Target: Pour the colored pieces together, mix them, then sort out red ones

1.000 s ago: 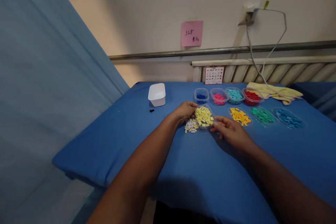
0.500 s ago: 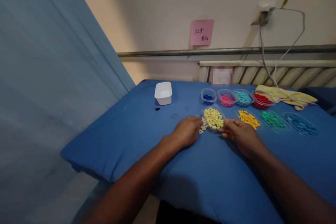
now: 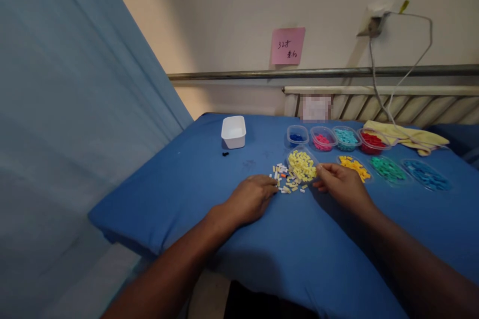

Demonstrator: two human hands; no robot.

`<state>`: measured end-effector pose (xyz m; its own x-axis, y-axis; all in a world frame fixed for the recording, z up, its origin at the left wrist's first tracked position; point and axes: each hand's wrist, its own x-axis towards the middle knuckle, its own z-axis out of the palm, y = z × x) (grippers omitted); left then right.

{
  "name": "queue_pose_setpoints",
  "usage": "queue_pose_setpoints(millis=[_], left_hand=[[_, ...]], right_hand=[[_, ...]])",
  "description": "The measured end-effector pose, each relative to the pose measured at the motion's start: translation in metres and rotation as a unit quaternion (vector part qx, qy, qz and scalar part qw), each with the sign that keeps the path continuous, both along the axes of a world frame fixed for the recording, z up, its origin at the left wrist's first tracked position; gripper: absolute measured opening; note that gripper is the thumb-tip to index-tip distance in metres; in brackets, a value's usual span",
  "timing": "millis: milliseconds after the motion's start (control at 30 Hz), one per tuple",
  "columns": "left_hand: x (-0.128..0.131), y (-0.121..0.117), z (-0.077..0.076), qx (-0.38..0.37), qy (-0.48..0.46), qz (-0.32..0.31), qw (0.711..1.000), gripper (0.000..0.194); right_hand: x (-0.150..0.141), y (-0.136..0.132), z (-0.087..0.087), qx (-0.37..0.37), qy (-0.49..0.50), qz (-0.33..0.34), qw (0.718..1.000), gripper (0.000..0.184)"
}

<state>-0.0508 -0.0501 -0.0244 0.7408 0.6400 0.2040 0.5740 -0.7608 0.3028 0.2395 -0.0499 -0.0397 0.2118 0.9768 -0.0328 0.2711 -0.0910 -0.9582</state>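
Note:
A clear dish of pale yellow pieces [image 3: 301, 164] sits on the blue cloth [image 3: 224, 199]. Just left of it lies a loose pile of small white and yellow pieces [image 3: 286, 179] with one orange bit among them. My left hand [image 3: 251, 198] rests palm down on the cloth, fingertips touching the near edge of that pile. My right hand [image 3: 341, 183] is at the dish's right rim, thumb and fingers pinched together; whether a piece sits between them I cannot tell.
Clear dishes of dark blue [image 3: 298, 136], pink [image 3: 322, 140], teal [image 3: 345, 137], red [image 3: 371, 140], orange [image 3: 353, 166], green [image 3: 387, 168] and blue [image 3: 426, 175] pieces stand behind and right. A white tub [image 3: 233, 131] and a small black bit [image 3: 225, 153] lie left. A yellow cloth [image 3: 407, 135] lies far right.
My left hand has drawn back toward me, uncovering the loose white and yellow pile. My right hand has shifted slightly, staying at the yellow dish's right rim.

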Motion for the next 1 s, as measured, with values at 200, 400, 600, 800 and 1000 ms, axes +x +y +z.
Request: queue_pose_setpoints(millis=[200,400,600,800,1000], left_hand=[[0.016,0.035,0.000,-0.059,-0.166,0.166,0.970,0.040],[0.050,0.070,-0.013,-0.147,-0.285,0.235,0.918,0.045],[0.047,0.079,-0.033,-0.181,-0.320,0.202,0.908,0.037],[0.043,0.082,-0.033,-0.194,-0.360,0.200,0.890,0.038],[0.046,0.077,-0.033,-0.195,-0.355,0.195,0.893,0.038]], right_hand=[[-0.009,0.006,0.010,0.130,-0.336,0.062,0.931,0.035],[-0.022,-0.003,0.005,0.157,-0.501,0.058,0.849,0.044],[-0.022,-0.017,0.005,0.187,-0.515,0.061,0.834,0.047],[-0.007,-0.018,-0.005,0.262,-0.466,0.050,0.844,0.041],[-0.005,-0.015,0.000,0.228,-0.311,-0.012,0.923,0.040]])
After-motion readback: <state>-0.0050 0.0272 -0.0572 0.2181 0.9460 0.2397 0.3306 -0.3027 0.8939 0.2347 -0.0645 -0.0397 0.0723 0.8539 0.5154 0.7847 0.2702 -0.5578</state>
